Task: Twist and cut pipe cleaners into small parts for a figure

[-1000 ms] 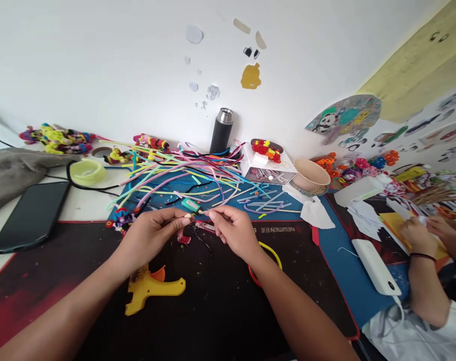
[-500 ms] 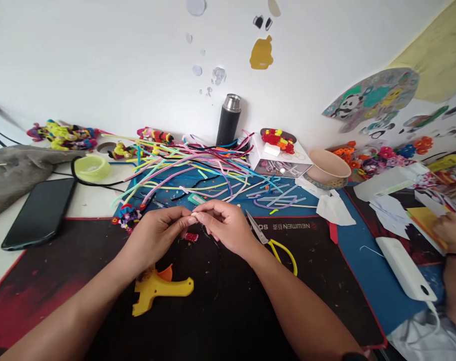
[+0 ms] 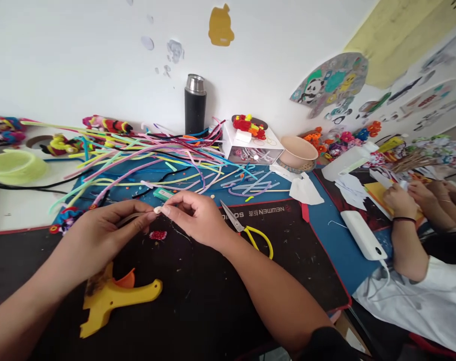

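Observation:
A small cream-white piece (image 3: 158,210), rounded like a little curl, sits between my two hands above the dark mat. My left hand (image 3: 107,228) pinches it from the left with thumb and index finger. From the other side, the thumb and fingertips of my right hand (image 3: 196,218) close on it. What it is made of is too small to tell. Just below lies a short red fuzzy piece (image 3: 158,235) on the mat. The yellow glue gun (image 3: 126,298) rests under my left wrist, partly hidden. Yellow-handled scissors (image 3: 246,229) lie beside my right forearm.
Many coloured pipe cleaners (image 3: 138,150) spread across the back, before a black thermos (image 3: 195,106). A white box (image 3: 252,145), a bowl (image 3: 297,153) and a green ring-shaped tape roll (image 3: 17,165) stand around. At right are a white device (image 3: 363,235) and a co-worker's hand (image 3: 399,200).
The view has turned to the right, so things appear further left. The cream-white piece now shows more clearly between my fingertips, and my hands are slightly further apart.

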A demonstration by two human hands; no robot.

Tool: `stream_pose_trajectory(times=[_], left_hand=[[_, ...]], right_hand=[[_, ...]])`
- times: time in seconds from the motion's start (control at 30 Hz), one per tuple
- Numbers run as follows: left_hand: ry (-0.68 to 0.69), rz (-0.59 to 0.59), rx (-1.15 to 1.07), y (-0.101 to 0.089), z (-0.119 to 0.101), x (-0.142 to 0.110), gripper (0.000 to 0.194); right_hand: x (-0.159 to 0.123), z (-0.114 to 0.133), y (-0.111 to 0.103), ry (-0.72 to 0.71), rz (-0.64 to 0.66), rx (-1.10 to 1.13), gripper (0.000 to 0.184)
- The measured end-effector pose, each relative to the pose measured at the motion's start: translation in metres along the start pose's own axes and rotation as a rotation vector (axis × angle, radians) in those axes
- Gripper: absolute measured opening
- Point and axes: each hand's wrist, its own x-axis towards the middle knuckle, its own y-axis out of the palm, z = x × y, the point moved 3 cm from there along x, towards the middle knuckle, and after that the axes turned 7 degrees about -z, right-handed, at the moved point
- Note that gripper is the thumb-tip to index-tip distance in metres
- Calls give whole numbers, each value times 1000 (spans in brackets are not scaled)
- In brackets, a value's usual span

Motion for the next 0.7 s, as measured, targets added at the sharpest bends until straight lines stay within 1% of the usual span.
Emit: stream_pose_trajectory(times=[0.13, 0.23, 0.33, 0.43, 0.53, 0.63, 0.7], left_hand=[[-3, -19, 41, 1, -7, -1, 54], [5, -21, 64, 3, -14, -2, 52], [7, -18, 57, 4, -20, -3, 50], [-31, -46, 49, 2, -23, -3, 52], [-59, -56, 6, 0, -27, -4, 53], [-6, -67, -59, -3, -32, -5, 47], [25, -78, -94, -5, -32, -5, 44]], right_hand=[[-2, 7, 0, 62, 58, 62, 34], [-2, 10, -1, 69, 61, 98, 37], [-2, 10, -1, 84, 93, 121, 37], [-2, 12, 0, 73, 119, 137, 33], [-2, 15, 0, 42, 106, 167, 23], [-2, 18, 1, 52, 105, 196, 18], [-2, 19, 0, 69, 114, 225, 21]])
